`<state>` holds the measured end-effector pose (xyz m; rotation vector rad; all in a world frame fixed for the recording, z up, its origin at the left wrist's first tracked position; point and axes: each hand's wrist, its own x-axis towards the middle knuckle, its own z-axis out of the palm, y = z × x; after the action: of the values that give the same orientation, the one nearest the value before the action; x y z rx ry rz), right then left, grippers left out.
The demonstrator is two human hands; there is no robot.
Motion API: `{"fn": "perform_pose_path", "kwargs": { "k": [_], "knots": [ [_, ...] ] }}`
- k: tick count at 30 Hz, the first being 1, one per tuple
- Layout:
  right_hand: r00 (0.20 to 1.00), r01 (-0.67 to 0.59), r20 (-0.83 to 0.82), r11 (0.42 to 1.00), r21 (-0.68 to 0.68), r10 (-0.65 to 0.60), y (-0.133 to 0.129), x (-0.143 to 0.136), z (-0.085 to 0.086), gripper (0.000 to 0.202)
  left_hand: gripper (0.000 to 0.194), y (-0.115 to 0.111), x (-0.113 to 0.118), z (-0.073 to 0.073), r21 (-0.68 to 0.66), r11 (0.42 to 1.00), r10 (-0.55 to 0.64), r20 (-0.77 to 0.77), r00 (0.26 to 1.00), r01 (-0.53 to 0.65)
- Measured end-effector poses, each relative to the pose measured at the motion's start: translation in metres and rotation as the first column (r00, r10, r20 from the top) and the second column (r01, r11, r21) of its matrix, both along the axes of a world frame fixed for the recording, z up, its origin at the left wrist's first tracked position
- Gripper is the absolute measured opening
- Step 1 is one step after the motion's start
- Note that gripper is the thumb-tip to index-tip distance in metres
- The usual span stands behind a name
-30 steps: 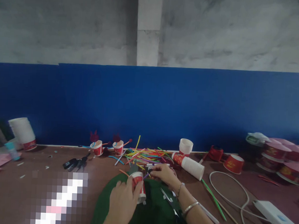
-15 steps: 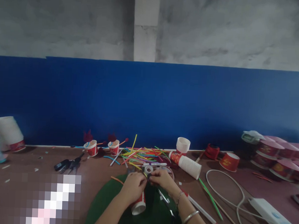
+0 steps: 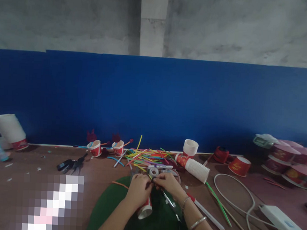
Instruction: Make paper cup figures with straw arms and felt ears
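Observation:
My left hand [image 3: 140, 189] is closed around a red and white paper cup [image 3: 145, 212], which lies tilted with its open mouth toward me. Close beside it, my right hand [image 3: 167, 183] pinches a small dark piece, with the fingertips of both hands almost meeting. The piece is too small to make out well. Under my hands is a dark green mat [image 3: 105, 207]. A slim silver tool [image 3: 169, 200], possibly scissors, rests on the mat by my right wrist. Just beyond my fingers sits a roll of clear tape [image 3: 154, 172].
Colourful straws [image 3: 146, 157] lie heaped by the blue wall. Two decorated cups [image 3: 94, 148] stand left of them, near some keys [image 3: 70, 165]. On the right are a toppled cup stack [image 3: 193, 167], a red-capped marker [image 3: 207, 214], a white cable [image 3: 231, 196] and a power strip [image 3: 283, 220].
The view has tipped slightly downward, so the scene sits a little higher and to the right. Both hands keep nearly the same place at the cup, with the fingertips shifting only slightly.

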<state>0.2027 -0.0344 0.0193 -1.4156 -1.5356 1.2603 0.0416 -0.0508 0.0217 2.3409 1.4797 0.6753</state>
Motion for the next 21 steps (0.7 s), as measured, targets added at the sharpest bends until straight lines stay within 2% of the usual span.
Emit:
{"fn": "perform_pose_path", "kwargs": {
  "k": [4,10,15,18,21],
  "knots": [
    [0.999,0.008,0.043,1.000,0.024,-0.009,0.002,0.000,-0.004,0.021,0.018,0.001,0.001,-0.002,0.011,1.000,0.001,0.006,1.000,-0.001],
    [0.996,-0.044,0.088,0.993,0.108,0.034,0.002,0.003,-0.001,0.019,0.016,0.000,0.000,-0.001,0.024,0.999,-0.028,0.020,0.999,0.027],
    [0.990,-0.042,0.139,0.988,0.148,0.021,0.002,0.003,-0.002,0.014,0.013,0.000,0.000,-0.003,0.029,0.999,-0.034,0.030,0.999,0.033],
    [0.987,-0.028,0.159,0.984,0.173,0.000,0.002,0.003,-0.005,0.011,0.010,0.000,-0.001,0.003,0.074,0.997,-0.013,0.067,0.998,0.008],
    [0.986,-0.013,0.163,0.980,0.197,-0.020,0.003,0.005,-0.010,0.012,0.021,-0.005,-0.008,0.019,0.171,0.979,0.092,0.126,0.988,-0.113]
  ]
}}
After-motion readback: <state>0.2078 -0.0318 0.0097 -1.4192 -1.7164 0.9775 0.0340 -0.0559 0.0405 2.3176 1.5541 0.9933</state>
